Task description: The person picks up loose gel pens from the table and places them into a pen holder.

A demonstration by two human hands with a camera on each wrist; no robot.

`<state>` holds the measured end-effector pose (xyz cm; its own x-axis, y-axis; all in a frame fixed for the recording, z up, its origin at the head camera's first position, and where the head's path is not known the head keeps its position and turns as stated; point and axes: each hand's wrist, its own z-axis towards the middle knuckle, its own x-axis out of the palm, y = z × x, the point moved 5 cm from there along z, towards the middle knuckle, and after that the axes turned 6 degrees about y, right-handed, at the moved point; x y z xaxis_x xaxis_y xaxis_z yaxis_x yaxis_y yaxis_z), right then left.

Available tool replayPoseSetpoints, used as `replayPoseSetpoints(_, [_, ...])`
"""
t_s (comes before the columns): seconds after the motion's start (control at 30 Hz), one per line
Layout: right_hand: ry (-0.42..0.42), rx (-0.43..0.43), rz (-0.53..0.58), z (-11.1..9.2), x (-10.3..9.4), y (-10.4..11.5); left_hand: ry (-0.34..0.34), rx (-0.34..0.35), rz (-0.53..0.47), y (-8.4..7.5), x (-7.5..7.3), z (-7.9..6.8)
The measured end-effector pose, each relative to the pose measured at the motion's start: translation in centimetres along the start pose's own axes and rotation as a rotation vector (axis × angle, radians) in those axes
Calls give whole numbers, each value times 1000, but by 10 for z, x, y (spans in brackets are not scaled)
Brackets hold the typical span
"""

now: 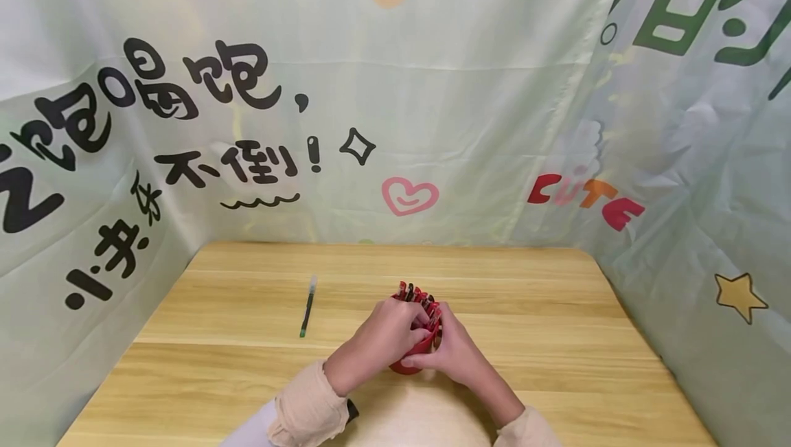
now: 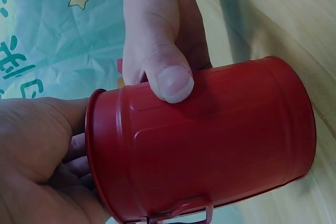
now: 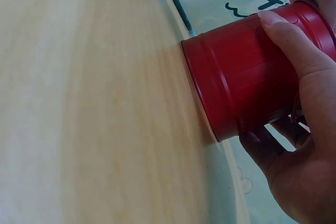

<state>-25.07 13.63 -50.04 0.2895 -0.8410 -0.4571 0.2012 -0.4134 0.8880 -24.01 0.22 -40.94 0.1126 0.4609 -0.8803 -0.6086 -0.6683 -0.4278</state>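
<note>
A red metal pail (image 2: pixel 220 135) with a small side handle stands on the wooden table. Red and black pens (image 1: pixel 417 292) crowd its mouth, clips uppermost. My right hand (image 3: pixel 302 171) grips the pail's side, its thumb laid along the wall and its fingers round the far side. Over the rim bends my left hand (image 1: pixel 380 337), its fingers reaching down among the pens; in the left wrist view those fingers disappear behind the rim. I cannot tell whether they hold a pen.
To the left on the table (image 1: pixel 235 296) lies a single pen (image 1: pixel 307 310) with a dark barrel, a clear cap and a green end. Printed fabric (image 1: pixel 482 124) hangs as walls behind the table and at both sides.
</note>
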Motion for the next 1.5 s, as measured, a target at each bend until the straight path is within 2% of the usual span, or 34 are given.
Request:
replayPoseSetpoints(0.17, [3, 0, -6, 0, 1, 0, -36, 4, 31, -2, -5, -3])
replayPoseSetpoints(0.33, [4, -15, -5, 0, 1, 0, -81, -6, 21, -2, -14, -8])
replayPoseSetpoints(0.53, [3, -23, 7, 0, 1, 0, -182, -6, 19, 3, -28, -15])
replayPoseSetpoints(0.73, [-4, -28, 12, 0, 1, -1, -286, -48, 57, 16, -44, -23])
replayPoseSetpoints(0.9, [-7, -30, 6, 1, 1, 0, -335, -95, 79, 32, -53, -31])
replayPoseSetpoints(1.1, [-13, -10, 12, 1, 0, 0, -356, -125, 101, 55, -58, -36])
replayPoseSetpoints(1.5, [-22, -6, 2, 0, 0, -1, -333, -201, 113, 92, -57, -39])
